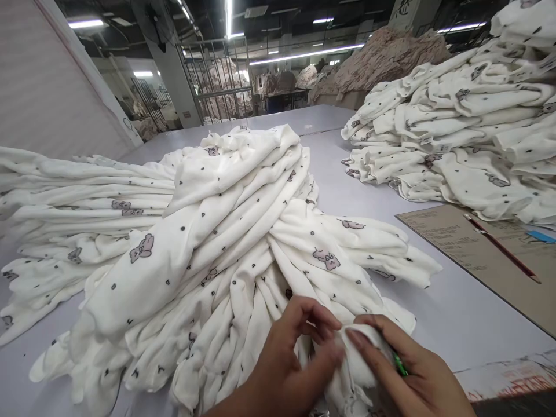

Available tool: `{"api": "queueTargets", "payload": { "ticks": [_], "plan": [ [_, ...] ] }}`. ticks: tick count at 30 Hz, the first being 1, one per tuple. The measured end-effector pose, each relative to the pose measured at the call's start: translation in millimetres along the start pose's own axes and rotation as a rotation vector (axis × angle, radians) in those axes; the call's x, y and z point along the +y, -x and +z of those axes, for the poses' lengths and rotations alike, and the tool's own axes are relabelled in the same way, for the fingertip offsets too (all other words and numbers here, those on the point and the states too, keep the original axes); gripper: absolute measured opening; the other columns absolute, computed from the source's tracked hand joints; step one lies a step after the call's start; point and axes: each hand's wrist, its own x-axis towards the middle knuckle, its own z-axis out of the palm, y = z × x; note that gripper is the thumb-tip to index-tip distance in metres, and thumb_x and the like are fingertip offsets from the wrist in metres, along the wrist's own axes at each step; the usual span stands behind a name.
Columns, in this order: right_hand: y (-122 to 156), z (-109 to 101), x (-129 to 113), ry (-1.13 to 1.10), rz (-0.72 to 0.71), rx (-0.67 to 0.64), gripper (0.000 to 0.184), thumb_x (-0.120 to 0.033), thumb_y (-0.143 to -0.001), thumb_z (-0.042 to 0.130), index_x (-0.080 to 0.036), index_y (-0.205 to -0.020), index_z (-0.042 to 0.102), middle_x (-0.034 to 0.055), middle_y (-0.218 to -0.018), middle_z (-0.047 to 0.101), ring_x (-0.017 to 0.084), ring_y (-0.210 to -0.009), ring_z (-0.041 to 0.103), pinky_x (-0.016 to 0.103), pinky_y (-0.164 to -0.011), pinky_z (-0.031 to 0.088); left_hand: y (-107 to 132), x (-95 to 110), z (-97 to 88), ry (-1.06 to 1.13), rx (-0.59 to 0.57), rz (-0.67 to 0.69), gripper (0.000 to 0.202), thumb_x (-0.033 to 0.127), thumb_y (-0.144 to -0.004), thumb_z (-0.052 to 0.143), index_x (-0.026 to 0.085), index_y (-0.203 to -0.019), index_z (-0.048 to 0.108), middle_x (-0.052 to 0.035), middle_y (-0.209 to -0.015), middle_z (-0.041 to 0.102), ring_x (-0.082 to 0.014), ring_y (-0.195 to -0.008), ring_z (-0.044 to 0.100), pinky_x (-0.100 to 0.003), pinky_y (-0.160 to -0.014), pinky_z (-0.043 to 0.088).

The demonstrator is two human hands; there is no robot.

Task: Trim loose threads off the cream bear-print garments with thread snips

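Low at the front of the table, my right hand [403,365] is closed on a white printed cloth piece [358,365], thumb on top. A green object [399,364] shows between its fingers; most of it is hidden. My left hand [299,356] meets the same piece from the other side, fingers curled and thumb and index finger closing at its edge. The thumb is slightly blurred. Just beyond both hands lies a large heap of soft white cloth pieces [226,231], printed with mauve bears and small dark marks.
At the right rises another pile of the printed cloth [469,121]. Before it lie a brown printed board [469,255], a dark red pencil [504,249] and a blue clip [541,236]. More pieces [78,208] spread left. Beyond the pale tabletop [330,139] stand a metal rack [221,81] and pinkish heaps [386,61].
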Motion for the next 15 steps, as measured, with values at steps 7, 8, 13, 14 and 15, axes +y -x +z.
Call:
{"api": "queueTargets", "payload": {
  "ticks": [7,8,13,14,15],
  "plan": [
    [-6.4,6.2,-9.5,-0.705,0.587,0.121,0.036,-0.049,-0.071,0.069,-0.026,-0.098,0.064,0.0009,-0.079,0.072,0.019,-0.063,0.066,0.019,-0.048,0.051,9.5,-13.9,6.3,0.016,0.066,0.029,0.018,0.031,-0.087,0.052,0.014,-0.086,0.059,-0.0087,-0.092,0.055,-0.0186,-0.087,0.053,-0.028,-0.080,0.042],
    [-6.2,7.1,-7.4,-0.758,0.657,0.134,0.040,-0.047,-0.069,0.071,-0.026,-0.102,0.063,0.0018,-0.079,0.072,0.020,-0.062,0.067,0.020,-0.043,0.050,7.4,-14.3,4.7,0.147,0.042,-0.086,0.020,0.033,-0.086,0.053,0.014,-0.083,0.058,-0.0062,-0.084,0.055,-0.0158,-0.079,0.052,-0.025,-0.073,0.041],
    [-0.1,12.9,6.6,-0.547,0.604,0.054,0.043,-0.053,-0.069,0.068,-0.022,-0.098,0.062,0.0029,-0.077,0.071,0.020,-0.069,0.066,0.021,-0.053,0.051,1.9,-18.1,-1.8,0.516,0.039,-0.440,0.038,0.046,-0.071,0.070,0.012,-0.072,0.054,0.0023,-0.059,0.046,-0.0071,-0.055,0.037,-0.018,-0.052,0.031],
    [2.9,13.7,6.6,-0.457,0.573,0.064,0.045,-0.056,-0.069,0.066,-0.023,-0.098,0.060,0.0028,-0.083,0.070,0.019,-0.073,0.065,0.019,-0.057,0.051,2.2,-19.0,-2.0,0.514,0.057,-0.457,0.039,0.046,-0.069,0.073,0.011,-0.072,0.054,0.0021,-0.059,0.047,-0.0071,-0.054,0.037,-0.018,-0.052,0.031],
    [6.4,14.2,4.9,-0.370,0.547,0.093,0.047,-0.059,-0.069,0.064,-0.024,-0.100,0.059,0.0026,-0.090,0.069,0.018,-0.075,0.063,0.017,-0.057,0.050,2.8,-19.6,-2.0,0.507,0.074,-0.472,0.039,0.046,-0.068,0.074,0.011,-0.072,0.055,0.0018,-0.059,0.048,-0.0074,-0.054,0.038,-0.018,-0.052,0.031]
  ]
}}
